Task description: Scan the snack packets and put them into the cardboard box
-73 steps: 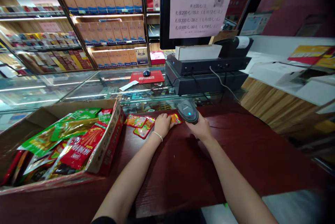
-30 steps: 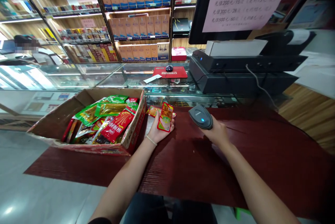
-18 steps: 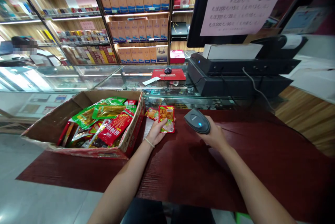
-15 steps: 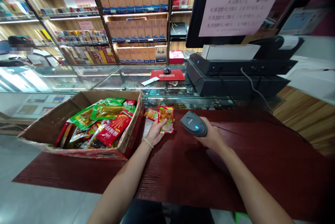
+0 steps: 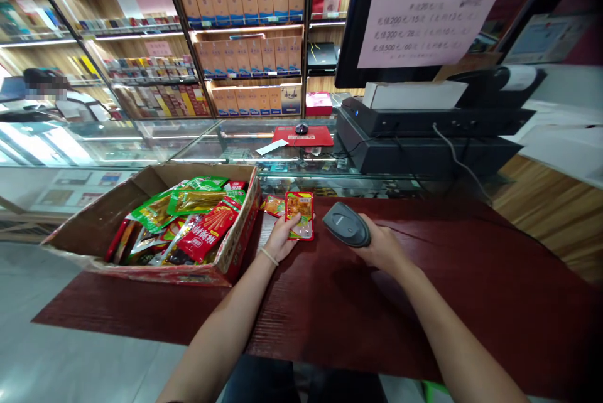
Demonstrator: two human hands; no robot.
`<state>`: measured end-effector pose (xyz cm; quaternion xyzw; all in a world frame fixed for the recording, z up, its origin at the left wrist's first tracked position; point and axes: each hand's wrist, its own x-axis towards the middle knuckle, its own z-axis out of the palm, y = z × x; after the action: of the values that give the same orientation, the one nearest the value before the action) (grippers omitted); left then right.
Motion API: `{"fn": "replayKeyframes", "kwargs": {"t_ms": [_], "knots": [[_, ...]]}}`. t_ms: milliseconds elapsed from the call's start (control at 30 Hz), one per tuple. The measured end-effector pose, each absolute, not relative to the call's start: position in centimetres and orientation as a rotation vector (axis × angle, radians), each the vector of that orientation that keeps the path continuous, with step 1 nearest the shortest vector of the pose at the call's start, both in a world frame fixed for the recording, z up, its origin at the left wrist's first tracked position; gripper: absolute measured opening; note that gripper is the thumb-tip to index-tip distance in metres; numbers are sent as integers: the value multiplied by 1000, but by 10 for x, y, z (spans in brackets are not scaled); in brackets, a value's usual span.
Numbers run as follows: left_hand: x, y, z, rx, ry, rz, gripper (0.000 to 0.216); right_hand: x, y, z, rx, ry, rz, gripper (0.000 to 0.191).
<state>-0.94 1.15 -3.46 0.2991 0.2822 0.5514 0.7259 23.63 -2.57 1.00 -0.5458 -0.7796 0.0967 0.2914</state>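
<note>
My left hand is closed on a red-edged snack packet, thumb across its front, held above the dark red table. Just behind it lies another snack packet, partly covered. In my right hand is a dark grey barcode scanner, its head tilted left toward the packet and apart from it. Most of the scanner's handle is hidden by my fingers. To the left stands an open cardboard box with several green and red snack packets inside.
Behind the table runs a glass display counter with a red mat and a mouse. At the right stand a monitor bearing a paper sign, and a cash drawer. A person is at the far left.
The blue light on the scanner's top has gone out, and the scanner has shifted very slightly left. My left hand keeps its grip on the packet.
</note>
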Motion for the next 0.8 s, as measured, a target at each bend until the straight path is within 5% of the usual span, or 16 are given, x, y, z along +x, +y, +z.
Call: {"fn": "replayKeyframes", "kwargs": {"t_ms": [200, 533, 800], "knots": [[6, 13, -9, 819, 827, 1454, 39, 227, -16, 5, -1520, -1861, 180, 36], [-60, -52, 112, 1934, 1275, 1532, 40, 188, -4, 27, -1387, -1819, 129, 38], [-149, -51, 96, 2239, 1983, 1284, 55, 167, -14, 10, -1344, -1970, 182, 40]]}}
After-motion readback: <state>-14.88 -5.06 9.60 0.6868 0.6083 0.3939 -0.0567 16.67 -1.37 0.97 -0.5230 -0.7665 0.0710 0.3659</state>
